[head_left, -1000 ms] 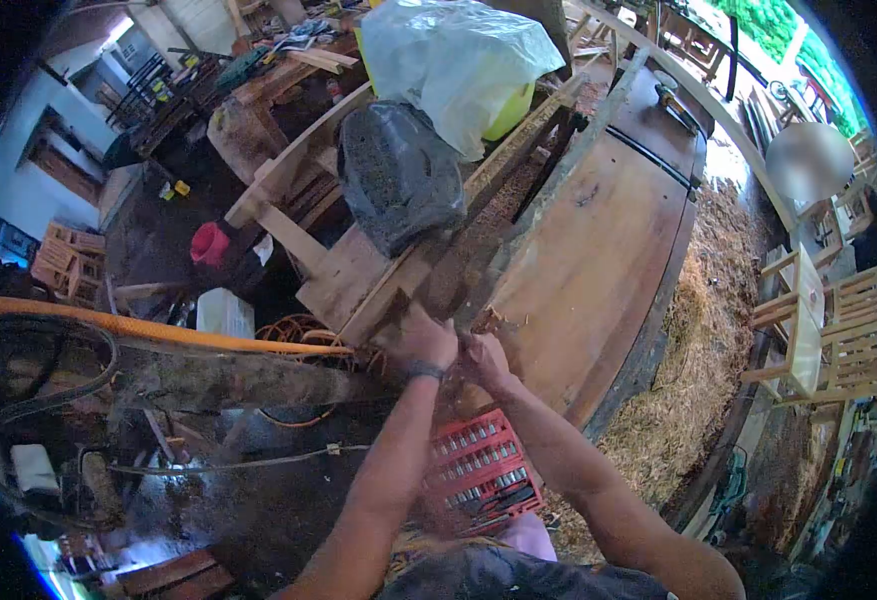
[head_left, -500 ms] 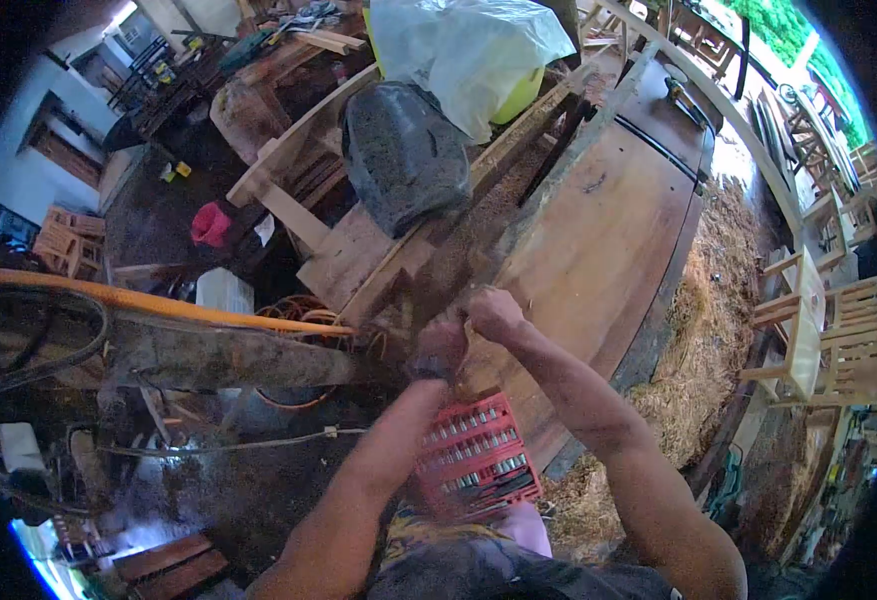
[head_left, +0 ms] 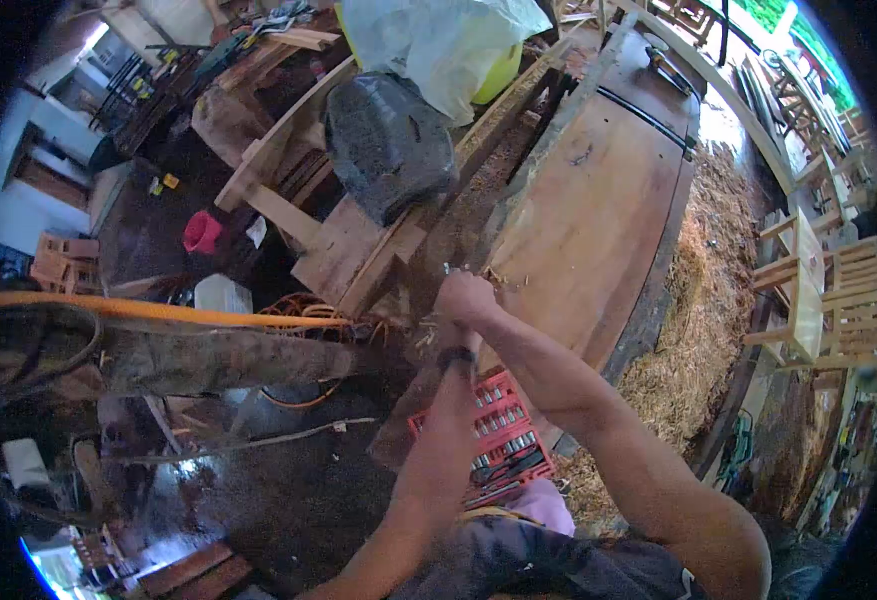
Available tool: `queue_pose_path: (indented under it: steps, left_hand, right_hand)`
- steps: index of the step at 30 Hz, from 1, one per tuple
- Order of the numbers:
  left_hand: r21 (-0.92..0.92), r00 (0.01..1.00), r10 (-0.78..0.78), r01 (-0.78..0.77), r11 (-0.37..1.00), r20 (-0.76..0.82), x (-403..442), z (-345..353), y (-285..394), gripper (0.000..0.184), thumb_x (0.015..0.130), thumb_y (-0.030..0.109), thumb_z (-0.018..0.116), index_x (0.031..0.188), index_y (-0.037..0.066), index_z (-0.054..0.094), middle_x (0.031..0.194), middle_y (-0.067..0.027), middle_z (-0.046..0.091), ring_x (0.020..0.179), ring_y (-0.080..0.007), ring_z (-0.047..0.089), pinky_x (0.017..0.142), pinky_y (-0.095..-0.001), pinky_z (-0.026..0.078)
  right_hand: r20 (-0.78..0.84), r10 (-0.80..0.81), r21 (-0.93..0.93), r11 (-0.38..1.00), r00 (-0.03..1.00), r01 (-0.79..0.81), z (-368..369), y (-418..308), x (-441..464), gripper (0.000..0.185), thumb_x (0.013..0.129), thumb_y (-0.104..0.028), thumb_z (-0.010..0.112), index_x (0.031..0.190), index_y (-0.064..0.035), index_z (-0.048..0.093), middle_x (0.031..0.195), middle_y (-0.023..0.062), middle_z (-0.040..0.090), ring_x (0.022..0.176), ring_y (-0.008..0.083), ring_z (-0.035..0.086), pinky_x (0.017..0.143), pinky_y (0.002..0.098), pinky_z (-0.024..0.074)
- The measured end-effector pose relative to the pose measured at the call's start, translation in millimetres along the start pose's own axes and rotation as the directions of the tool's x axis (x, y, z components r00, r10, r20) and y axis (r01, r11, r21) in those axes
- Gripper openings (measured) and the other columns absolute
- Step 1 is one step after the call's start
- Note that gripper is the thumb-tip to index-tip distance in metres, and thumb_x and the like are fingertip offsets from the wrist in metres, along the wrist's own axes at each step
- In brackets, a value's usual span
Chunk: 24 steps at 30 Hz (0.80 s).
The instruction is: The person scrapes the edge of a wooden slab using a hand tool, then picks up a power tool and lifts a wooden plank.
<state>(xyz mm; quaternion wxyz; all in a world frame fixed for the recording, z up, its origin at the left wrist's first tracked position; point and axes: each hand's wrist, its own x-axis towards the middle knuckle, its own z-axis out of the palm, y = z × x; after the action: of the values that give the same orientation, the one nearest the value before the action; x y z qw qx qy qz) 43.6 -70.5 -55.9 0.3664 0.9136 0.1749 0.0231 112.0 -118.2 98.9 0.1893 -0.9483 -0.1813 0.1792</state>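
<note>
Your right hand (head_left: pixel 466 298): closed into a fist at the near left edge of the wooden panel (head_left: pixel 583 200), with the left hand beneath it.
Your left hand (head_left: pixel 463 338): mostly hidden by the right; whether it is open or clenched, you cannot tell. Dark band (head_left: pixel 455 356) at the wrist.
Metal piece (head_left: pixel 450 268): small, shiny, showing at the top of your right fist, beside the panel's near left edge; too small to identify, and its grip is hidden.
Wood chips (head_left: pixel 503 281): pale, curled, on the panel's near end, just beside your right fist.
Socket case (head_left: pixel 532 432): red, open, below the panel's near end; silver sockets in rows, dark tools lower down; partly covered by your left forearm.
Panel surface: reddish brown, worn, long, curved along its right side; black strip (head_left: pixel 648 118) across its far part.
Shavings (head_left: pixel 698 330): tan, heaped along the panel's right side.
Dark container (head_left: pixel 386 150): grey-black, scuffed, left of the panel.
Plastic sheet (head_left: pixel 433 50): translucent, left of the panel's far end.
Wooden chair (head_left: pixel 806 300): pale, slatted, right of the shavings.
</note>
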Motion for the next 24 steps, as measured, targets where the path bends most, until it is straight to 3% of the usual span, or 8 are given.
queue_pose_path:
  steps: [5,7,11,14,18,20,22,24]
  left_hand:
    - [-0.306,0.940,0.225,-0.141,0.941,0.258,3.1,-54.2,-87.9,0.050,0.082,0.039,0.067,0.116,0.003,0.056,0.105,-0.0193,0.066,0.095,-0.0328,0.064,0.082,-0.0427,0.051]
    - [-0.159,0.968,-0.140,0.174,0.972,0.207,12.5,-131.9,-4.2,0.079,0.068,0.049,0.080,0.124,0.000,0.053,0.114,-0.0190,0.062,0.103,-0.0302,0.059,0.090,-0.0384,0.048]
    - [0.166,0.747,0.616,-0.594,0.787,-0.250,33.8,-140.7,39.9,0.075,0.069,0.043,0.079,0.124,0.000,0.053,0.106,-0.0219,0.065,0.102,-0.0391,0.061,0.083,-0.0441,0.050]
    - [0.218,0.925,0.085,-0.176,0.960,0.371,36.0,-164.0,68.5,0.058,0.074,0.036,0.072,0.115,-0.002,0.057,0.103,-0.0229,0.065,0.096,-0.0448,0.061,0.080,-0.0456,0.051]
    - [0.428,0.889,0.214,-0.391,0.815,0.404,17.8,-133.7,17.9,0.053,0.080,0.044,0.063,0.103,-0.003,0.061,0.095,-0.0251,0.066,0.090,-0.0463,0.061,0.078,-0.0472,0.051]
    - [0.281,0.996,-0.074,0.058,0.958,0.048,-15.9,-109.7,20.4,0.052,0.084,0.047,0.058,0.092,-0.004,0.063,0.089,-0.0253,0.066,0.086,-0.0445,0.063,0.076,-0.0472,0.052]
    - [0.504,0.966,-0.144,0.017,0.863,0.214,-19.6,-99.3,33.6,0.047,0.090,0.040,0.050,0.108,-0.002,0.060,0.100,-0.0278,0.063,0.089,-0.0472,0.060,0.081,-0.0529,0.049]
    - [0.466,0.988,0.007,-0.080,0.881,0.156,-28.3,-102.3,46.6,0.045,0.093,0.036,0.046,0.108,-0.004,0.059,0.109,-0.0282,0.061,0.086,-0.0485,0.060,0.081,-0.0546,0.048]
  right_hand:
    - [0.157,-0.136,-0.111,0.982,0.978,0.155,23.8,10.1,14.9,0.023,0.077,-0.026,0.064,0.085,-0.0060,0.071,0.089,0.0142,0.068,0.080,0.0277,0.068,0.064,0.0447,0.0556]
    - [0.099,-0.337,-0.149,0.925,0.936,0.349,20.7,17.0,11.4,0.018,0.078,-0.020,0.061,0.082,-0.0052,0.071,0.084,0.0153,0.068,0.076,0.0287,0.067,0.059,0.0451,0.0546]
    - [-0.034,-0.344,-0.165,0.928,0.938,0.335,90.2,26.9,57.0,0.015,0.082,-0.019,0.060,0.085,-0.0104,0.072,0.093,0.0075,0.070,0.089,0.0247,0.066,0.071,0.0460,0.0527]
    - [0.361,-0.393,-0.449,0.722,0.846,0.527,-0.6,0.4,13.0,0.014,0.083,-0.024,0.061,0.085,-0.0181,0.073,0.093,0.0023,0.070,0.090,0.0198,0.064,0.080,0.0411,0.0488]
    - [0.462,-0.523,-0.590,0.422,0.716,0.689,-25.3,1.1,-0.2,0.013,0.082,-0.029,0.061,0.084,-0.0221,0.073,0.090,0.0000,0.070,0.085,0.0176,0.064,0.089,0.0380,0.0423]
    - [0.465,-0.499,-0.485,0.547,0.731,0.682,-12.3,11.8,11.4,0.016,0.080,-0.034,0.061,0.082,-0.0226,0.073,0.085,-0.0005,0.070,0.086,0.0176,0.063,0.093,0.0411,0.0357]
    - [0.498,-0.582,-0.594,0.311,0.643,0.742,4.0,23.8,19.0,0.019,0.079,-0.034,0.061,0.090,-0.0221,0.071,0.083,0.0003,0.067,0.087,0.0201,0.062,0.091,0.0416,0.0361]
    - [0.003,-0.869,-0.719,0.343,0.495,0.605,103.9,86.9,72.9,0.028,0.079,-0.034,0.060,0.100,-0.0175,0.067,0.083,0.0039,0.064,0.089,0.0228,0.061,0.087,0.0409,0.0419]
